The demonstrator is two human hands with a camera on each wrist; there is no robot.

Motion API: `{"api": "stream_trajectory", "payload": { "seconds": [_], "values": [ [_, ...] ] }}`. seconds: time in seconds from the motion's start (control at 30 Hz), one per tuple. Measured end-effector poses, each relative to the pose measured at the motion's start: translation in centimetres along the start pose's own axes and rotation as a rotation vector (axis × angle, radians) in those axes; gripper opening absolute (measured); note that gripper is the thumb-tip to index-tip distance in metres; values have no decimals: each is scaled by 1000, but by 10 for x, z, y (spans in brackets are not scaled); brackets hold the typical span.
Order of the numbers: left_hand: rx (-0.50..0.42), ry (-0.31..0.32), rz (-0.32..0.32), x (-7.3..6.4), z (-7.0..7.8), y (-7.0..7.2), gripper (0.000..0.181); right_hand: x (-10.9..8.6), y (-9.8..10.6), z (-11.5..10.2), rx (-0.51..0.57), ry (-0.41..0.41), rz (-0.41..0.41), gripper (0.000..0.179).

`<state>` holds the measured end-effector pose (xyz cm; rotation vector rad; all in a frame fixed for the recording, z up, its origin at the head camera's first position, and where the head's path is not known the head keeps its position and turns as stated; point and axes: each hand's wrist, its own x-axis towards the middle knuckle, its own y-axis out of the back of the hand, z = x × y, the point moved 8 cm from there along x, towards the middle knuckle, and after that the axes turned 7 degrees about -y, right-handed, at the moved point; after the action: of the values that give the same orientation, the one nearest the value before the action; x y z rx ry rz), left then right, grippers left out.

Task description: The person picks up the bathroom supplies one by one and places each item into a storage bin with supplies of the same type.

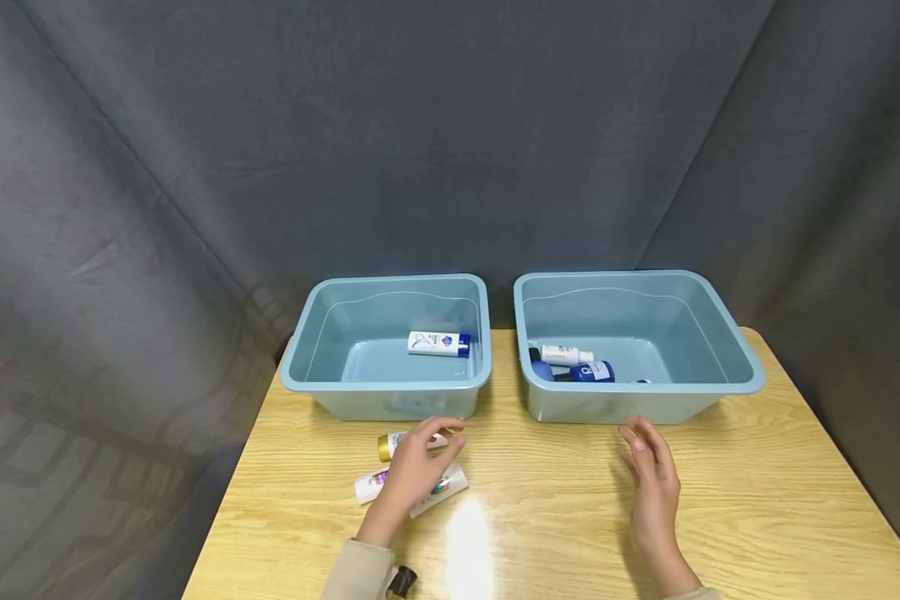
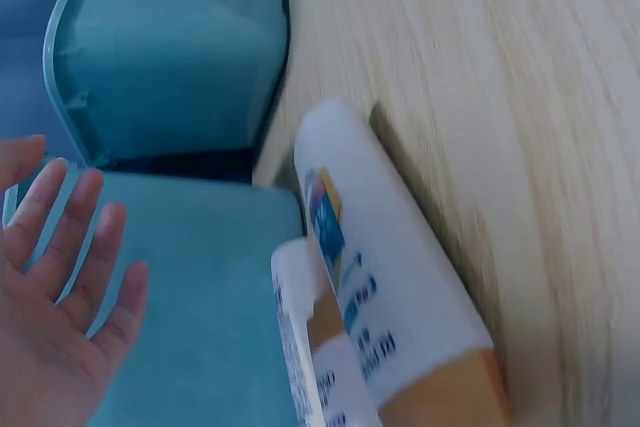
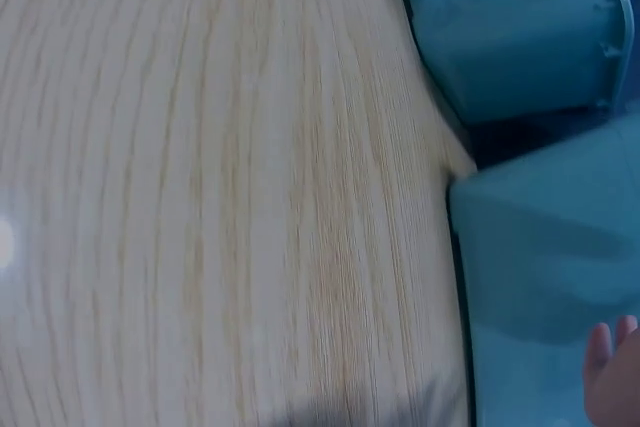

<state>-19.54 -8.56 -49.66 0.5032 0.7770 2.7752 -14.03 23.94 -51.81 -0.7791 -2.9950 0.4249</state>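
Note:
My left hand [image 1: 414, 468] hovers above several white tubes in front of the left bin, its fingers loosely bent around nothing. Partly behind it show a gold-capped tube [image 1: 386, 447], a white tube with purple print [image 1: 367, 488] and a white tube with a colourful label [image 1: 451, 485]. In the left wrist view the fingers are spread, beside a large white tube [image 2: 375, 247] that lies against a smaller one [image 2: 292, 287]. My right hand [image 1: 656, 500] is raised before the right bin, holding nothing, fingers relaxed; only its fingertips [image 3: 600, 352] enter the right wrist view.
The left blue bin [image 1: 390, 387] holds a white bottle with a blue cap [image 1: 435, 343]. Inside the right bin [image 1: 637, 388] lie a white bottle [image 1: 562, 356], a dark blue bottle [image 1: 594, 372] and a violet-blue bottle [image 1: 542, 369]. A grey curtain [image 1: 420, 142] hangs behind the wooden table [image 1: 555, 517].

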Motion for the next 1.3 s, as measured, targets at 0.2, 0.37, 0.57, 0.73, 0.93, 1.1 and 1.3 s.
{"api": "stream_trajectory", "payload": {
  "seconds": [0.2, 0.37, 0.57, 0.73, 0.93, 1.1, 1.3],
  "values": [
    [-11, 36, 19, -6, -12, 13, 21, -7, -19, 6, -36, 1, -79, 38],
    [-19, 52, 47, -11, -19, 21, 22, -11, -37, 11, -72, -1, -157, 38],
    [-13, 71, 78, -17, -25, 29, 22, -15, -54, 14, -89, 16, -221, 38],
    [-4, 73, 113, -21, -28, 36, 22, -18, -65, 15, -72, 18, -254, 38],
    [-22, 62, 131, -23, -26, 41, 22, -21, -79, 19, -103, -13, -290, 38],
    [-7, 61, 142, -25, -27, 45, 21, -24, -91, 18, -148, -15, -322, 38],
    [-26, 70, 139, -28, -30, 45, 22, -26, -107, 14, -162, 5, -377, 38]
  ]
}}
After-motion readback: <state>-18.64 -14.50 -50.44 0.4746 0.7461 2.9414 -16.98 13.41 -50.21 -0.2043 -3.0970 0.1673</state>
